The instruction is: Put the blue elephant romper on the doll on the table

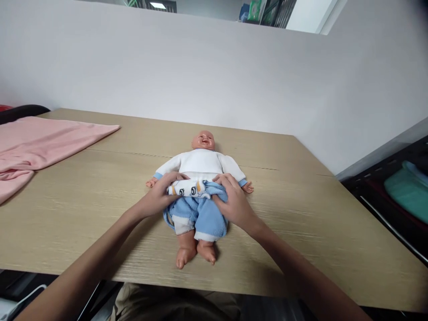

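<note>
A baby doll point(201, 156) lies on its back on the wooden table point(301, 223), head toward the wall, feet toward me. It wears a white long-sleeved top and light blue trousers point(203, 216). My left hand point(160, 196) grips the trousers' waistband at the doll's left hip as I see it, fingers curled into the cloth. Gripping the waistband on the other hip is my right hand point(232, 200), its fingers also curled. A printed white band shows between the two hands at the doll's waist.
A pink cloth point(40, 142) lies spread at the table's far left. A white wall stands behind the table. A dark shelf with a teal object point(409, 191) sits to the right of the table.
</note>
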